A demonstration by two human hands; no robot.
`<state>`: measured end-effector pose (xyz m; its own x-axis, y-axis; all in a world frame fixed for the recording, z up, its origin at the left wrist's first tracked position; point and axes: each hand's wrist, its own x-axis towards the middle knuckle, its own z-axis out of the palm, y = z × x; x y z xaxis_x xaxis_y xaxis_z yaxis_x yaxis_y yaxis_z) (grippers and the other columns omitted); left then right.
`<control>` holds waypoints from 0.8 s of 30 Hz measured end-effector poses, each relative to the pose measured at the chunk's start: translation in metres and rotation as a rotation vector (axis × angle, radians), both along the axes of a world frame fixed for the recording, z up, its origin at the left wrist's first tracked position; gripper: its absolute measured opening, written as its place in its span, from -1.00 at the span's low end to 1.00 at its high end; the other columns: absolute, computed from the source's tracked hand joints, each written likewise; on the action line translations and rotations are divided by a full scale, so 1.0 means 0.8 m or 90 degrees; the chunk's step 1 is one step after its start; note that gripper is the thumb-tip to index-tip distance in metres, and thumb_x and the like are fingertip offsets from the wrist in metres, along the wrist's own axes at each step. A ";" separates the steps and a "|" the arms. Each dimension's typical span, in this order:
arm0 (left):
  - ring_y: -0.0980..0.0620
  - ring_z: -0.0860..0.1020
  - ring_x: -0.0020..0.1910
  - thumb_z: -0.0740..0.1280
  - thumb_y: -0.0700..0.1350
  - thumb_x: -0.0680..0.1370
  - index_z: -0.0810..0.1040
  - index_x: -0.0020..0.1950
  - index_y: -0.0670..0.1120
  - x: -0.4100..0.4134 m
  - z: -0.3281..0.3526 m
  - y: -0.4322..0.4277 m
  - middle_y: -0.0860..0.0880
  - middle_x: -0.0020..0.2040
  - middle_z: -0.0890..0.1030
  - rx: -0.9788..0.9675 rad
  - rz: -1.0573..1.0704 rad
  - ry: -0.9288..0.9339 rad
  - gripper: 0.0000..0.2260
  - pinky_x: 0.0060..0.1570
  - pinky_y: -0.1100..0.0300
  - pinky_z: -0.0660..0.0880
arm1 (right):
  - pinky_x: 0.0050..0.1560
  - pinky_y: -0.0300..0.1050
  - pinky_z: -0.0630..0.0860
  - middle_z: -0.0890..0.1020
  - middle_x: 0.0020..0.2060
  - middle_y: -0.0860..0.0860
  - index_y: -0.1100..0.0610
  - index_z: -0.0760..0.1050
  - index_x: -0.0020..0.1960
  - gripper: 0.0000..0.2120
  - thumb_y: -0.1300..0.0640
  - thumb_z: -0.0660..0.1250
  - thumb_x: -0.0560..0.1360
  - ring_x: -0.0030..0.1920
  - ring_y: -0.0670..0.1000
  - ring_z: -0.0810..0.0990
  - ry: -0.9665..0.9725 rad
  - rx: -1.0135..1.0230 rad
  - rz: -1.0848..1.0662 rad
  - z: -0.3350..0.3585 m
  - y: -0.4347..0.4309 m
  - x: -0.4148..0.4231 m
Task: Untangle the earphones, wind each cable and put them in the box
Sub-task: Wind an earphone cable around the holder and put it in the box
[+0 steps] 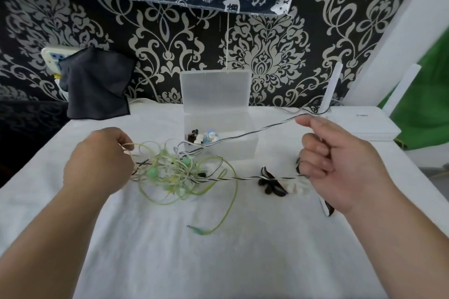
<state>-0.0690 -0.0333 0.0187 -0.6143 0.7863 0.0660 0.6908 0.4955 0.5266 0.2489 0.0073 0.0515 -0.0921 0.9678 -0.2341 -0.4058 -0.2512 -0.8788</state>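
A tangle of green earphone cable (175, 175) lies on the white cloth in the middle, its plug (196, 229) stretched toward me. My left hand (99, 160) pinches loops at the tangle's left edge. A black-and-white striped cable (252, 132) runs from the tangle over the box up to my right hand (340, 165), which pinches it between thumb and forefinger. A second striped strand (238, 178) leads to that hand's lower fingers, past black and white earbuds (274, 184). The clear plastic box (243, 148) stands open behind, with small pieces inside.
A dark cloth (97, 85) hangs over a power strip at the back left. A white flat device (369, 124) with upright antennas stands at the back right. The patterned wall closes the table's far side. A black-and-white strip (326, 209) lies under my right wrist.
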 end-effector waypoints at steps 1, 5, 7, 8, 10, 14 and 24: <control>-0.12 0.55 -0.25 0.30 -0.34 0.38 0.56 -0.17 0.05 0.003 0.003 0.000 -0.03 -0.19 0.59 -0.024 -0.032 -0.018 -0.73 -0.30 0.10 0.52 | -0.56 -0.27 0.06 0.19 -0.44 -0.04 0.11 0.65 -0.01 -0.78 0.15 0.22 0.61 -0.56 -0.11 0.10 -0.029 -0.002 0.021 -0.001 -0.002 -0.002; 0.06 0.55 0.07 0.58 -0.26 0.28 0.49 0.28 0.21 0.024 0.031 -0.014 0.13 0.16 0.51 -0.147 -0.307 -0.137 -0.33 -0.11 0.24 0.49 | -0.49 -0.23 0.01 0.20 -0.43 -0.03 0.04 0.66 0.15 -0.72 0.16 0.19 0.64 -0.53 -0.10 0.09 -0.046 -0.003 0.132 0.001 -0.011 -0.012; 0.22 0.50 0.21 0.59 -0.20 0.29 0.38 0.42 0.27 0.039 0.040 -0.014 0.27 0.27 0.45 -0.091 -0.414 -0.101 -0.20 0.09 0.33 0.43 | -0.51 -0.26 0.03 0.21 -0.44 -0.02 0.03 0.67 0.14 -0.71 0.17 0.18 0.62 -0.53 -0.11 0.09 -0.041 0.010 0.200 0.003 -0.015 -0.017; 0.30 0.47 0.26 0.59 -0.19 0.32 0.36 0.44 0.25 0.050 0.040 -0.012 0.30 0.30 0.46 -0.026 -0.446 -0.112 -0.21 0.20 0.33 0.40 | -0.52 -0.26 0.04 0.21 -0.44 -0.02 0.03 0.68 0.13 -0.71 0.17 0.20 0.59 -0.53 -0.11 0.09 -0.037 0.021 0.242 0.005 -0.017 -0.020; 0.37 0.45 0.29 0.57 -0.17 0.39 0.37 0.46 0.17 0.076 0.032 -0.006 0.27 0.31 0.52 0.071 -0.491 -0.196 -0.28 0.30 0.30 0.36 | -0.51 -0.26 0.05 0.24 -0.46 -0.02 0.04 0.69 0.09 -0.73 0.15 0.25 0.51 -0.54 -0.11 0.10 -0.025 0.054 0.335 0.007 -0.022 -0.025; 0.23 0.61 -0.16 0.41 -0.19 0.54 0.59 0.10 0.11 0.102 0.004 0.003 0.21 -0.18 0.64 0.093 -0.457 -0.192 -0.77 -0.08 0.28 0.51 | -0.51 -0.28 0.18 0.33 -0.46 -0.04 0.09 0.67 0.09 -0.77 0.17 0.36 0.47 -0.54 -0.14 0.21 0.104 0.145 0.431 0.012 -0.019 -0.029; 0.18 0.53 -0.47 0.29 -0.06 0.63 0.66 -0.19 0.03 0.057 0.019 0.009 0.05 -0.31 0.65 0.199 -0.128 -0.123 -0.77 -0.53 0.36 0.36 | -0.47 -0.21 0.15 0.31 -0.52 -0.02 0.11 0.67 -0.24 -0.92 0.15 0.43 0.41 -0.51 -0.04 0.21 -0.217 0.180 0.105 0.025 -0.001 0.004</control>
<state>-0.0230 -0.0262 0.0335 -0.4745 0.8525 0.2192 0.6310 0.1558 0.7600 0.2519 0.0063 0.0712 -0.2140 0.9768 -0.0070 -0.0573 -0.0196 -0.9982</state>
